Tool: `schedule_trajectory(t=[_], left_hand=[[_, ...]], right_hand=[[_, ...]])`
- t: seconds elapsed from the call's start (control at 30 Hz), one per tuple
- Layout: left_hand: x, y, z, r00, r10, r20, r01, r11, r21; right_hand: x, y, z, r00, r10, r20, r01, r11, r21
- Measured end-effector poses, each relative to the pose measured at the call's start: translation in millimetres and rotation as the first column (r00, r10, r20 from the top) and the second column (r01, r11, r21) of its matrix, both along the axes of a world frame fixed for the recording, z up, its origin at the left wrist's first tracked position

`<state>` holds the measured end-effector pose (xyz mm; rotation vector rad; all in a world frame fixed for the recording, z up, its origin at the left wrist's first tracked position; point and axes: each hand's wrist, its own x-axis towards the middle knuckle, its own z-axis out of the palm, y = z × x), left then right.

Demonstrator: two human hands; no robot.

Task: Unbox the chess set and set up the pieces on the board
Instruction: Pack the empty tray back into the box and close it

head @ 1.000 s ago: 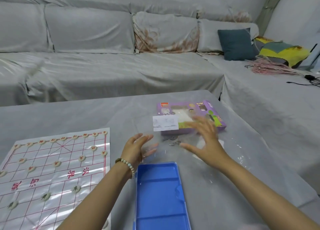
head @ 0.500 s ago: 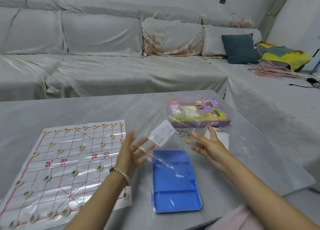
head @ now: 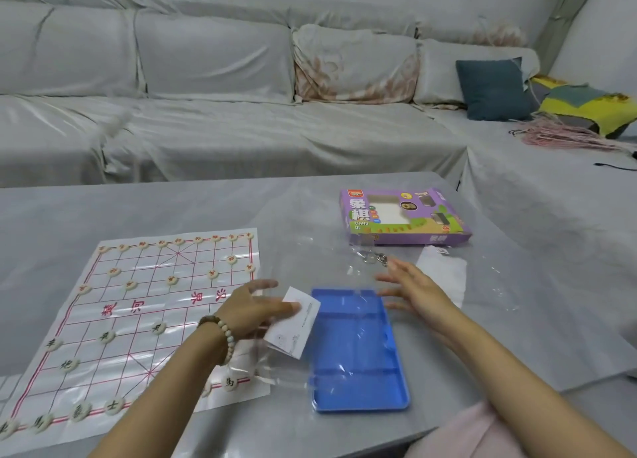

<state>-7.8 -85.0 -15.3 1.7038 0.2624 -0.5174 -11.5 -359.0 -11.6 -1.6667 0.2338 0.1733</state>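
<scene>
A long sofa under grey covers [head: 213, 130] is seen at the far side, with a dark teal cushion [head: 493, 89] at far right. A grey-covered tabletop [head: 172, 206] fills the near half. A white paper chess board with a red grid [head: 138, 306] is laid at left, and round cream chess pieces [head: 158, 327] are set on its lines along the far and near ranks. A blue plastic tray [head: 358, 364] is placed just right of the board, near centre. A purple cardboard box [head: 403, 216] is lying flat farther back, well apart from the tray. A metal key ring [head: 372, 257] is seen between box and tray, and a white paper slip [head: 444, 275] at right.

The left hand [head: 255, 309], with a bead bracelet [head: 224, 333] on the wrist, is stretched flat over a clear plastic bag with a white label [head: 293, 323] at the tray's left edge; the fingers are fairly straight and a pinch cannot be made out. The right hand [head: 417, 292] is spread wide by the tray's far right corner and nothing is held; contact cannot be told.
</scene>
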Motion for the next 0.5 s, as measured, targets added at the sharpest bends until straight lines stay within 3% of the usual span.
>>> schedule_trajectory(t=[0.13, 0.27, 0.4, 0.5], left_hand=[[-4, 22, -2, 0.998, 0.066, 0.012, -0.067, 0.995, 0.071], [-10, 26, -10, 0.997, 0.078, -0.019, -0.075, 0.990, 0.121], [-13, 25, -10, 0.995, 0.100, -0.028, -0.097, 0.991, 0.090], [-14, 31, -9, 0.994, 0.106, -0.024, -0.104, 0.991, 0.085]], right_hand=[[-12, -16, -7, 0.981, 0.024, -0.191, -0.064, 0.976, -0.207], [-28, -15, -16, 0.928, 0.101, -0.358, -0.175, 0.968, -0.181], [-30, -8, -35, 0.964, 0.020, -0.265, -0.132, 0.900, -0.415], [-33, -5, -40, 0.987, -0.023, -0.162, -0.055, 0.887, -0.459]])
